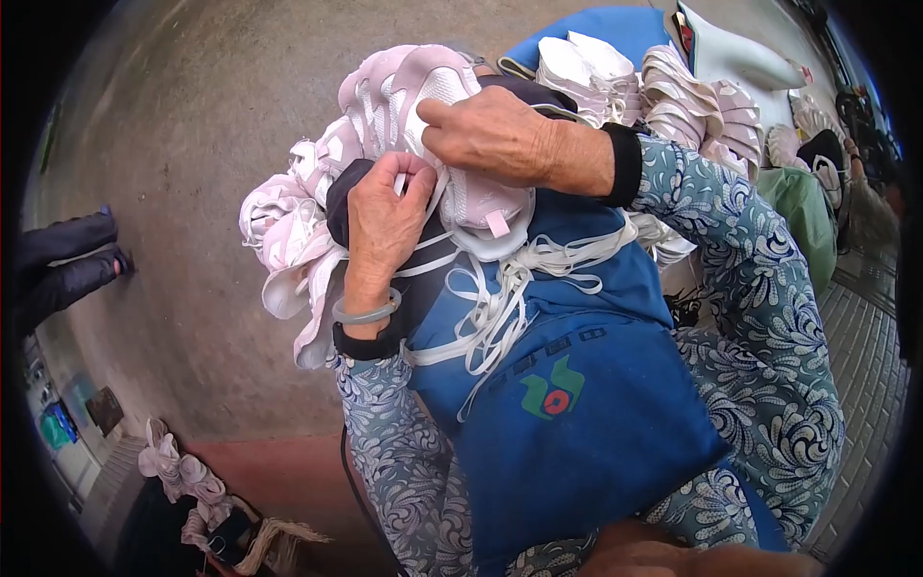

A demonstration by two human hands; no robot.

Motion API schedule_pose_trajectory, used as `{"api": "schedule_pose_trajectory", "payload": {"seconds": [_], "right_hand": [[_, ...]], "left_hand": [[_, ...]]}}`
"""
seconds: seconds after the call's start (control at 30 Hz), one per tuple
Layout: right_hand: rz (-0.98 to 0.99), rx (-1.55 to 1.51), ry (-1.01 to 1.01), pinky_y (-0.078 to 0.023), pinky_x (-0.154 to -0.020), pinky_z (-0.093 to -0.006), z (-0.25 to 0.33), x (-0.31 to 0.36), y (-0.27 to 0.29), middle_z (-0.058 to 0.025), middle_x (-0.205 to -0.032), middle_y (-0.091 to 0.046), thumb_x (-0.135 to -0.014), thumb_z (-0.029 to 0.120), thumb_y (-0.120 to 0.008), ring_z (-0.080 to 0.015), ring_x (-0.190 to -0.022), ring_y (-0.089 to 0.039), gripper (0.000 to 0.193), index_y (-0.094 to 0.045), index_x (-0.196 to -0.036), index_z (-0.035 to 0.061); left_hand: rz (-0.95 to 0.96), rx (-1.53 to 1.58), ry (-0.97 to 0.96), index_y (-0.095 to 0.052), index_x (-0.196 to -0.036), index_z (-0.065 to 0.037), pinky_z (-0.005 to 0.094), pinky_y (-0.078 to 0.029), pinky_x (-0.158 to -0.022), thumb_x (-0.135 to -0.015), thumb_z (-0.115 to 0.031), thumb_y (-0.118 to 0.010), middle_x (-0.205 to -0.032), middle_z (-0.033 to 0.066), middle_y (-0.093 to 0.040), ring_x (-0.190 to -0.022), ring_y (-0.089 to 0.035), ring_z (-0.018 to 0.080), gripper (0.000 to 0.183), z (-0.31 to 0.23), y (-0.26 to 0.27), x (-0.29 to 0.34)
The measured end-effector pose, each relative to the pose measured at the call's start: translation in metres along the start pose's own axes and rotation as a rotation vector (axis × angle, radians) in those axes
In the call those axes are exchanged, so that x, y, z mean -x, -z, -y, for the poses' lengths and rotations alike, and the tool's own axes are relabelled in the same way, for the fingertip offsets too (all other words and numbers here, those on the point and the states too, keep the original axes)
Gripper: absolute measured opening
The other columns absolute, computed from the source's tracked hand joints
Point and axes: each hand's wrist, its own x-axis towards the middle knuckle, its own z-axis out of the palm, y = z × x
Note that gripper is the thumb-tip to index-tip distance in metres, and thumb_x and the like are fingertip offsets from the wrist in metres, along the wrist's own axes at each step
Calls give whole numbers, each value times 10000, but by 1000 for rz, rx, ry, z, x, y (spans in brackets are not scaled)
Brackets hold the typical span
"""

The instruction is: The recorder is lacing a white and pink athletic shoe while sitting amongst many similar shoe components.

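A pale pink and white shoe upper [488, 207] lies across my lap, its pink tab toward me. My left hand [385, 216], with a bangle at the wrist, is closed at the upper's left edge. A bit of white shoelace [401, 185] shows between its thumb and fingers. Over the middle of the upper, my right hand [505, 139] is closed, thumb and fingers pinched; what they hold is hidden. A tangled bundle of white shoelaces [519, 274] rests on my blue apron [596, 423], close below the upper.
More pink uppers [288, 226] pile up beyond my left hand. Stacked uppers [678, 91] stand at the far right, near a blue cloth [586, 34] and a green bag [800, 216]. At far left are a person's legs [67, 255]. Further uppers [187, 476] lie at lower left.
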Motion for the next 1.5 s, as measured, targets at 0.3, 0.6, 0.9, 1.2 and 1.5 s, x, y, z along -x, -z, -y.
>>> {"api": "schedule_pose_trajectory", "payload": {"seconds": [0.3, 0.6, 0.9, 1.2, 1.5], "right_hand": [[-363, -885, -312, -484, -613, -328, -31, 10, -8, -114, -779, -597, -768, 136, -590, -229, -672, -592, 155, -632, -820, -4], [-327, -819, -191, -448, -671, -278, -31, 22, -9, -72, -829, -600, -846, 161, -605, -152, -742, -557, 167, -644, -887, 4], [-352, -685, -223, -479, -636, -306, -39, 43, -14, -103, -793, -619, -846, 124, -601, -198, -701, -595, 140, -637, -884, -6], [-330, -615, -234, -493, -637, -338, -38, 40, -18, -145, -828, -618, -807, 104, -621, -265, -706, -622, 143, -664, -891, -4], [-237, -256, -156, -507, -603, -370, -26, 31, -12, -136, -785, -582, -777, 92, -623, -291, -701, -628, 97, -631, -786, -5]], "left_hand": [[17, -50, -16, -632, -870, -15, 299, -475, -610, -819, -191, -653, -699, 116, -635, -596, -579, 181, 185, -6, 9, 1], [-27, 102, -25, -631, -898, 6, 256, -470, -636, -820, -192, -658, -750, 65, -649, -656, -563, 111, 214, 4, 4, -4], [-37, 86, -25, -622, -1006, 2, 232, -443, -649, -810, -154, -670, -770, 23, -557, -695, -522, 98, 255, -7, 1, -9], [142, 52, -97, -617, -1008, -4, 212, -422, -707, -862, -213, -645, -816, -23, -540, -770, -480, 69, 256, 0, 0, -16], [91, 225, 120, -627, -877, 18, 236, -422, -646, -849, -214, -647, -794, 34, -586, -695, -499, 83, 235, -7, -2, -13]]}}
